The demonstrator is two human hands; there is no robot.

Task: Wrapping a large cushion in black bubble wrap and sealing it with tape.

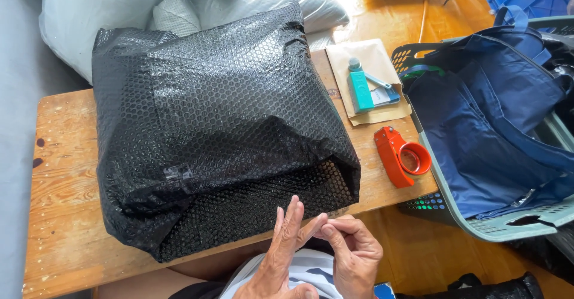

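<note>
While the big parcel wrapped in black bubble wrap (221,132) fills most of the wooden surface (63,179), both hands meet just in front of its near edge, low in the view. The left hand (281,257) is raised with fingers spread and straight, its fingertip touching the right hand (356,254), whose thumb and forefinger are pinched together. They look to be picking at something very small, perhaps a bit of tape, but it is too small to tell; neither hand grips anything I can make out, and neither touches the parcel.

The parcel lies flat, its open end folded under at the near side, which would keep the wrap closed under its own weight. A small grey patch (178,172) sits on its near left face.

To the right, within easy reach, a red tape dispenser (399,155) lies on the surface near the corner. Farther off, a tan paper envelope (371,78) carries a teal rectangular tool (360,90) and a small flat card. Beyond the right edge, a pale green plastic basket (514,224) holds navy cloth bags (496,120). At the far left, pale filled sacks (89,12) lean behind the parcel.
</note>
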